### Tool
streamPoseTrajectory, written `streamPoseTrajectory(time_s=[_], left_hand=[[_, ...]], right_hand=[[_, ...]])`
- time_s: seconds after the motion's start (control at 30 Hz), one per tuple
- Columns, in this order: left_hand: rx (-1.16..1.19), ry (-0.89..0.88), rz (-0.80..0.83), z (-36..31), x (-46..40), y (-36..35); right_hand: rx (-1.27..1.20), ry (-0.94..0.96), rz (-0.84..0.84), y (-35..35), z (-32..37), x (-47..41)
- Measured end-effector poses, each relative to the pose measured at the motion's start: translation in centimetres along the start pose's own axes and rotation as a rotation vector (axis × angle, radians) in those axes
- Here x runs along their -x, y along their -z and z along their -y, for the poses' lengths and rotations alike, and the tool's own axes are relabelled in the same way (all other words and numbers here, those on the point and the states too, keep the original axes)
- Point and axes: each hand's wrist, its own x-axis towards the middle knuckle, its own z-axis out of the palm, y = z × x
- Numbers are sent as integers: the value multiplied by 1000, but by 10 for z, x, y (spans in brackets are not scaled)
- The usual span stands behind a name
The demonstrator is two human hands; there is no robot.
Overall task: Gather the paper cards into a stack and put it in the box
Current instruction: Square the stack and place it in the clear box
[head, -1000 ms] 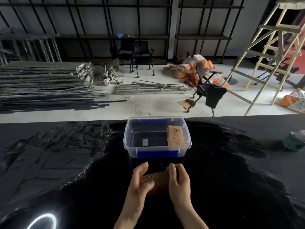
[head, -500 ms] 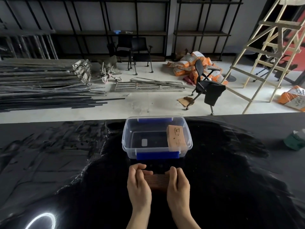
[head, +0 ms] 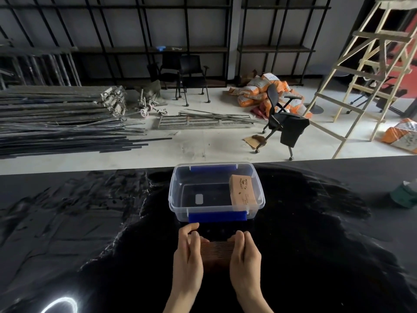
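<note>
Clear plastic forms the box (head: 216, 193), which has 2 blue latches, 1 on its near wall and 1 on its far wall, and no lid on it. Inside, 1 stack of brown cards (head: 242, 192) leans against the right wall; the rest of the floor shows only a small pale label. The box sits at the far edge of the table (head: 316, 245), its near wall just beyond my fingertips.

My left hand (head: 188, 256) and right hand (head: 244, 257) press in from either side on a second stack (head: 216, 253) of brown cards, standing on edge on the table, so I see the thin card edges as ridges between my palms. Both hands are curled closed around it, thumbs over the top, fingers on the far side.

Open tabletop lies to the left and right of my hands and the box. A green object (head: 405, 194) sits well apart at the right edge.

Glossy black covers the table, catching a ring of light near the bottom left. Beyond it is a pale floor with metal bars, chairs, orange sacks and a wooden ladder (head: 361, 71).
</note>
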Motion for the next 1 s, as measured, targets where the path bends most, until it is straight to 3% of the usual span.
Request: streamPoseTrajectory(time_s=[0.17,0.23,0.37,0.5,0.6,0.67,0.73,0.8,1.0], left_hand=[[-583,-363,405,-20,-4,36],[-761,-380,530,-30,-9,38],[-768,-314,473,-34,-14,33],[-574,-217,389,-28,-13,31],[-137,-78,225,-30,-11,30],[129,60,173,-40,-10,29],[303,144,176,-49,-9,25],[401,196,191,-55,-9,25],[411,258,233,-62,-19,39]], right_hand=[[-7,-27,10,-1,0,0],[-20,-66,25,1,2,0],[-53,-104,98,5,9,-2],[-176,-98,168,19,28,-8],[-337,-167,325,33,42,-12],[-342,-119,469,37,52,-15],[-321,-42,507,36,62,-17],[-330,-20,484,33,70,-18],[-281,-43,507,25,79,-22]])
